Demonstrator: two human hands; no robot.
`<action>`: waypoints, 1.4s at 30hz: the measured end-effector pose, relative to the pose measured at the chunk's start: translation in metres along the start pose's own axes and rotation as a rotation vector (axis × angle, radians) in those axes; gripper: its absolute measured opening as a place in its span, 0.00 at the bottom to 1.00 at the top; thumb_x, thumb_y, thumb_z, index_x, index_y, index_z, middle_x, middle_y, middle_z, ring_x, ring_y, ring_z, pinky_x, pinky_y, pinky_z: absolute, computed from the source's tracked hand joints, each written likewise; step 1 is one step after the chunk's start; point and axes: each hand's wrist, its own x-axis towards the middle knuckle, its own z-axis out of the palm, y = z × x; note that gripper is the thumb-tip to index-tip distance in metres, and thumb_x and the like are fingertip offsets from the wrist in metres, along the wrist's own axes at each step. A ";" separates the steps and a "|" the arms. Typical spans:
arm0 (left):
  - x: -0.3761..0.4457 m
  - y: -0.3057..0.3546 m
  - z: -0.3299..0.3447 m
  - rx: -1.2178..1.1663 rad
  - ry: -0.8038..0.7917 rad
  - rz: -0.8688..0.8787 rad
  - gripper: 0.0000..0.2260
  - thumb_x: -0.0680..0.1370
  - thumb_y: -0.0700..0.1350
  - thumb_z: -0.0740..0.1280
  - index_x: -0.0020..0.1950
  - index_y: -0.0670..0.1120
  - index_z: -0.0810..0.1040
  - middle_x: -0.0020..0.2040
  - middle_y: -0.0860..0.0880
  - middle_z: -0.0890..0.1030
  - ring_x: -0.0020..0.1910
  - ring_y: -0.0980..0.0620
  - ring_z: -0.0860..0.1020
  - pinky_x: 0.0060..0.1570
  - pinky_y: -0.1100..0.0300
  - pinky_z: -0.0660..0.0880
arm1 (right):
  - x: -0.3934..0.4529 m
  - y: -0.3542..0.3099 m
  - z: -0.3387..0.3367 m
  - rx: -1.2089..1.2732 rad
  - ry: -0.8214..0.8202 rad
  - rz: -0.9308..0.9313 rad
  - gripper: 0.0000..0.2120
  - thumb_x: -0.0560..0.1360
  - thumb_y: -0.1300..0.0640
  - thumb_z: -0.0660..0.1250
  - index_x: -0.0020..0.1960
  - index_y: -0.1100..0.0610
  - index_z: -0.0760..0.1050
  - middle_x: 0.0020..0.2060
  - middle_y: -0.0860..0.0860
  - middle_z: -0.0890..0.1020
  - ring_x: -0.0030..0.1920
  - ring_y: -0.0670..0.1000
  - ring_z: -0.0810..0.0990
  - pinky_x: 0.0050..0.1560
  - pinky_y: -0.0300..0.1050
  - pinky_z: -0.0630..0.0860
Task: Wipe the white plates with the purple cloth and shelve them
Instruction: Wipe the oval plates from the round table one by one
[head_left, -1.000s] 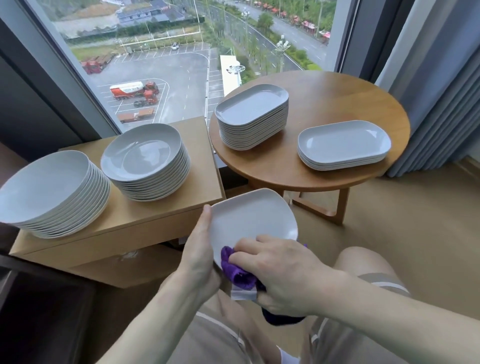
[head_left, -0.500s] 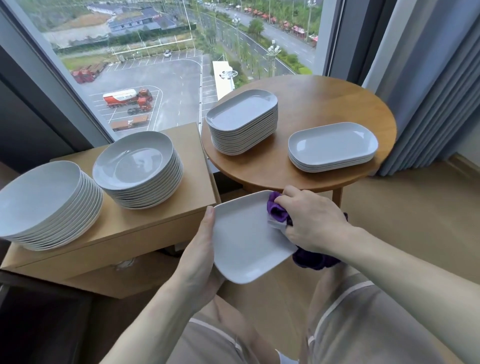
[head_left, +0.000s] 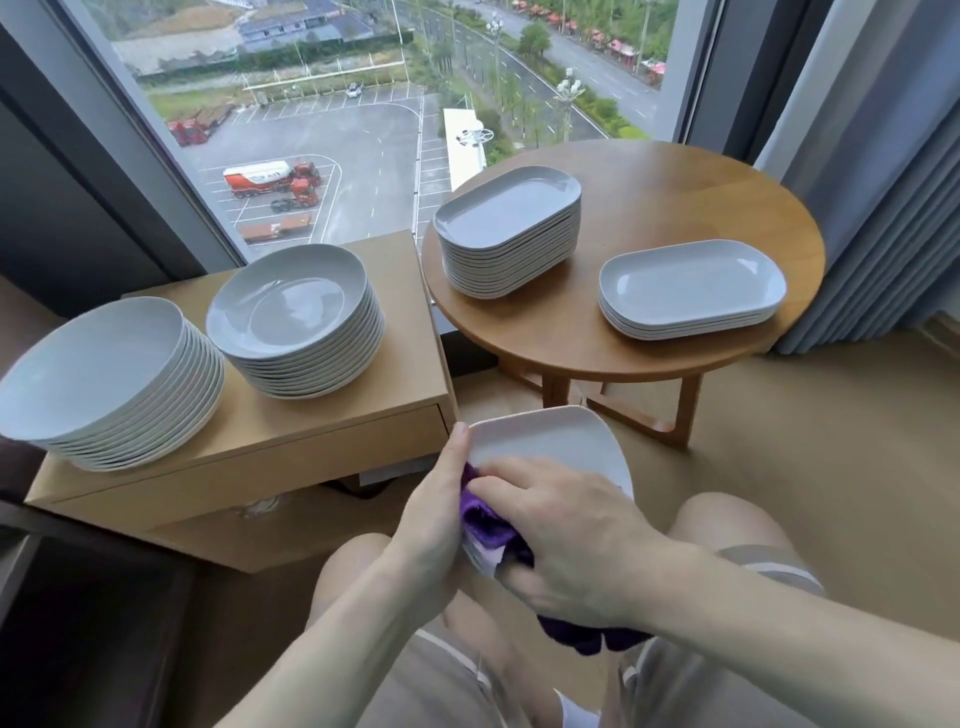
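Person's 2 bare knees in grey shorts are sitting nearest the camera. Right hand is pressing a crumpled purple cloth onto the near part of a white rounded-rectangular plate, fingers curled over the cloth, a tail of it hanging out under the wrist. Left hand is gripping the plate's left edge, thumb lying up along the rim, the other fingers hidden below. The plate is being held in the air over the lap, tilted, far edge raised, just in front of the cabinet corner.

Left and farther, a low light-wood cabinet is carrying 2 stacks of round white plates: a left stack tilted toward the camera at the near-left end, and a right stack near it, not touching.

Right of the cabinet, a round brown wooden table is carrying 2 stacks of white rounded-rectangular plates: a tall stack on its left side and a short stack on its right, well apart.

Behind everything, a large window is showing a parking lot with red trucks. A grey-blue curtain is hanging at far right, reaching down to the beige floor.
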 end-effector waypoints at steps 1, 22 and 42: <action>0.002 0.004 -0.002 -0.026 0.016 0.013 0.29 0.81 0.65 0.61 0.63 0.41 0.83 0.59 0.39 0.86 0.59 0.41 0.84 0.66 0.45 0.76 | -0.001 0.001 0.002 -0.035 -0.031 -0.028 0.16 0.76 0.44 0.61 0.59 0.50 0.73 0.56 0.46 0.76 0.51 0.52 0.75 0.46 0.52 0.78; -0.010 0.013 0.008 0.140 -0.149 0.206 0.26 0.83 0.63 0.53 0.66 0.51 0.83 0.61 0.44 0.86 0.60 0.44 0.84 0.58 0.51 0.80 | 0.014 0.066 -0.018 -0.157 0.113 0.331 0.14 0.75 0.48 0.68 0.59 0.48 0.73 0.55 0.45 0.76 0.54 0.53 0.75 0.47 0.47 0.75; -0.002 0.020 -0.008 -0.039 0.074 0.229 0.29 0.77 0.65 0.62 0.63 0.43 0.82 0.58 0.40 0.86 0.55 0.43 0.86 0.58 0.47 0.78 | 0.004 0.023 -0.008 -0.047 -0.056 0.033 0.10 0.77 0.49 0.66 0.55 0.51 0.72 0.50 0.47 0.75 0.46 0.53 0.71 0.46 0.52 0.75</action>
